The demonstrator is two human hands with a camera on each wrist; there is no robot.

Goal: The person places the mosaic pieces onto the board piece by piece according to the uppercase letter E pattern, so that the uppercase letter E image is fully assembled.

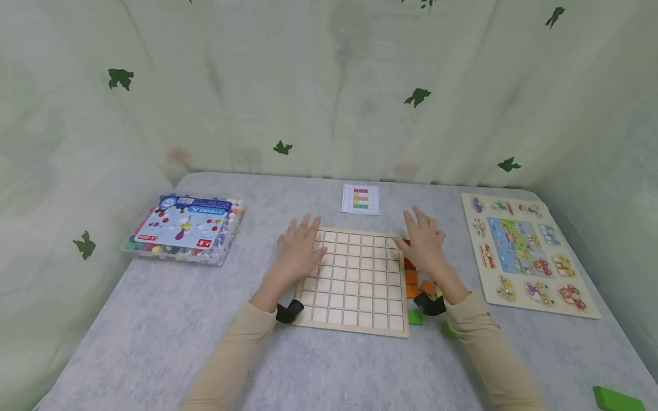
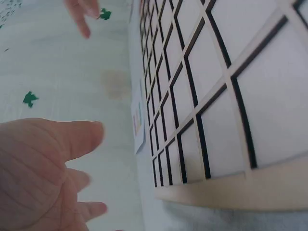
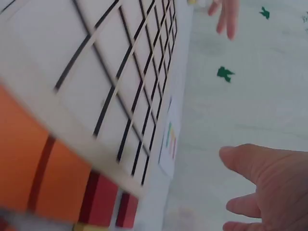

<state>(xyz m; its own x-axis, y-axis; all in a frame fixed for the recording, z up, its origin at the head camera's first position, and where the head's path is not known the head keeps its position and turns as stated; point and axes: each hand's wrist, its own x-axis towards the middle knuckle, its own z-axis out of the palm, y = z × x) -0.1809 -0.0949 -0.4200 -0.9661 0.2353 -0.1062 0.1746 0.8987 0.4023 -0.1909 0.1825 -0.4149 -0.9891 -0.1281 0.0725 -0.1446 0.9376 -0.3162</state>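
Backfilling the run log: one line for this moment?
left hand: empty, at left side of grid board | right hand: empty, at right side | grid board: visible cells unfilled | orange tiles: right of grid board | pattern card: beyond it

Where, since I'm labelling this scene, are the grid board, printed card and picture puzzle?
Grid board (image 1: 352,273), head view: central cells.
Printed card (image 1: 361,198), head view: coloured pattern.
Picture puzzle (image 1: 519,246), head view: central picture.
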